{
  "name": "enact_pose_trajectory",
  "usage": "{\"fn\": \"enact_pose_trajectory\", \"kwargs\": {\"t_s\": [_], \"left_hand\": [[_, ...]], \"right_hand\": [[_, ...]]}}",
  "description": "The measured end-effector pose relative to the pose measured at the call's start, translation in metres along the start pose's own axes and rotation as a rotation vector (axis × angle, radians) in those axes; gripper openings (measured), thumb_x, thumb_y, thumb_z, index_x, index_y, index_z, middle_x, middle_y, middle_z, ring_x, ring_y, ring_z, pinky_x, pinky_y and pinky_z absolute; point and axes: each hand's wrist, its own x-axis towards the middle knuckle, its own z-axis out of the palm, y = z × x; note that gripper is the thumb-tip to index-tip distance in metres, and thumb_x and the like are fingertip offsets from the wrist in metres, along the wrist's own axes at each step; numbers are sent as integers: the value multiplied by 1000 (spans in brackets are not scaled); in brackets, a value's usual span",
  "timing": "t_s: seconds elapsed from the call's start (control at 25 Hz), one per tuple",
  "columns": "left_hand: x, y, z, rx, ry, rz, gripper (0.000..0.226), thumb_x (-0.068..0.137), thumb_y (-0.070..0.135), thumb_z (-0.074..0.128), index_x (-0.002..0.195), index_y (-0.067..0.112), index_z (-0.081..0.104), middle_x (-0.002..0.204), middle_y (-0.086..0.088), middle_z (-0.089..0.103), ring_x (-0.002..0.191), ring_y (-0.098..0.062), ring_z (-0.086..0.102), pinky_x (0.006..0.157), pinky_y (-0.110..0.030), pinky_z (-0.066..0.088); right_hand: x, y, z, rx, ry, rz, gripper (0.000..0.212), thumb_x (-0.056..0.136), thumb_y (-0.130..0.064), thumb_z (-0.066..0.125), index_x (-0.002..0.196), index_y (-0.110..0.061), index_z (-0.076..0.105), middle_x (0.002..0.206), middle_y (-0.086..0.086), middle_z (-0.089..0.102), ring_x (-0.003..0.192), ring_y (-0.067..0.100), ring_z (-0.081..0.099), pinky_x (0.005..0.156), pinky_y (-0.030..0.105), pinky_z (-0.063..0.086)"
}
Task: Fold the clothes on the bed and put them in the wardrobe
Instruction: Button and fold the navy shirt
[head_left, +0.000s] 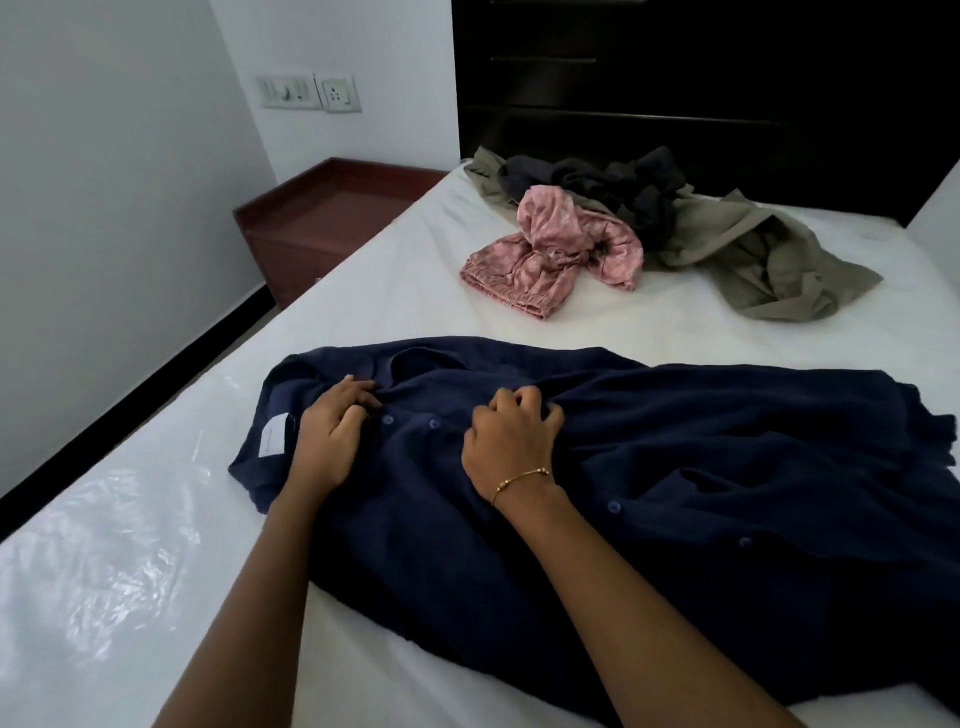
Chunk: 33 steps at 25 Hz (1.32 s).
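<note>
1. The left hand lay on the navy shirt near its collar, fingers bent and pressing or pinching cloth by the button placket; the right hand, wearing a thin bracelet, had its fingers curled into a bunch of the same cloth.
2. The shirt lay spread but rumpled across the near half of the bed, collar toward the left edge.
3. Risk: with the placket unaligned, any fold would likely trap creases and come out lopsided.
4. Risk: the bed's glossy plastic cover looked slippery, so a tug could slide the whole shirt toward the near edge.
5. The pink garment, grey-green garment and dark garment sat heaped toward the far right corner, unfolded; they could tangle if pulled together.
</note>
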Motion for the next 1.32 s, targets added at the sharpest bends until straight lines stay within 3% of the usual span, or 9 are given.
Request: {"fn": "enact_pose_trajectory", "kwargs": {"t_s": [0.16, 0.28, 0.36, 0.56, 0.68, 0.8, 1.0, 1.2, 1.32], "left_hand": [[-25, 22, 5, 201, 104, 158, 29, 83, 23, 47, 85, 18, 76, 96, 9, 64, 93, -19, 50, 89, -41, 41], [-24, 19, 4, 327, 127, 170, 31, 81, 36, 51, 83, 19, 77, 84, 13, 59, 80, -17, 48, 74, -36, 41], [-25, 19, 3, 332, 68, 180, 25, 80, 39, 53, 80, 22, 72, 79, 15, 57, 76, -14, 47, 69, -35, 41], [-25, 26, -4, 172, 54, 55, 7, 82, 36, 56, 84, 34, 62, 75, 16, 62, 80, -1, 56, 67, -35, 46], [-27, 35, -6, 135, 101, 8, 8, 94, 30, 65, 87, 33, 65, 72, 18, 65, 71, -5, 61, 61, -35, 48], [-27, 31, -8, 72, 28, -85, 13, 97, 28, 70, 88, 37, 68, 81, 31, 68, 74, 1, 65, 68, -34, 54], [-29, 41, -10, -210, -51, -205, 15, 97, 16, 73, 90, 29, 76, 83, 14, 76, 76, -2, 70, 77, -32, 56], [-30, 58, -11, -539, 15, -328, 7, 95, 3, 71, 95, 10, 72, 86, -6, 78, 89, -32, 74, 84, -39, 58], [-33, 64, -14, -563, 62, -333, 9, 96, 3, 70, 93, 11, 73, 85, -5, 78, 88, -30, 74, 82, -37, 57]], "right_hand": [[29, -11, 7, 171, 171, -231, 37, 82, -4, 101, 115, -21, 97, 154, 11, 72, 136, 43, 61, 97, 67, 79], [48, -17, 12, 97, 37, -371, 33, 100, -10, 97, 122, -33, 101, 196, 4, 44, 181, 50, 29, 133, 80, 63], [61, -18, 12, 47, -38, -417, 35, 106, -7, 91, 123, -36, 101, 202, -3, 34, 190, 47, 9, 148, 88, 43], [100, -31, -12, 131, -6, -297, 53, 102, 16, 67, 130, -26, 81, 166, -6, 70, 181, 30, 34, 141, 76, 46], [104, -39, -23, 59, -149, -349, 36, 114, -1, 73, 136, -27, 84, 139, -3, 81, 148, 28, 61, 136, 71, 52], [104, -42, -43, 124, -53, -362, 28, 120, -20, 74, 130, -37, 94, 124, -1, 82, 120, 27, 76, 119, 62, 61], [59, -22, -82, 400, -1, -297, 24, 116, -16, 84, 128, -27, 102, 121, -2, 99, 109, 13, 85, 110, 45, 81], [19, -28, -60, 419, -58, -339, 35, 114, -16, 92, 147, -25, 95, 120, 2, 71, 108, 14, 71, 110, 45, 78], [8, -36, -59, 432, 19, -370, 36, 116, -4, 83, 149, -17, 93, 122, 3, 69, 110, 15, 67, 107, 47, 76]]}}
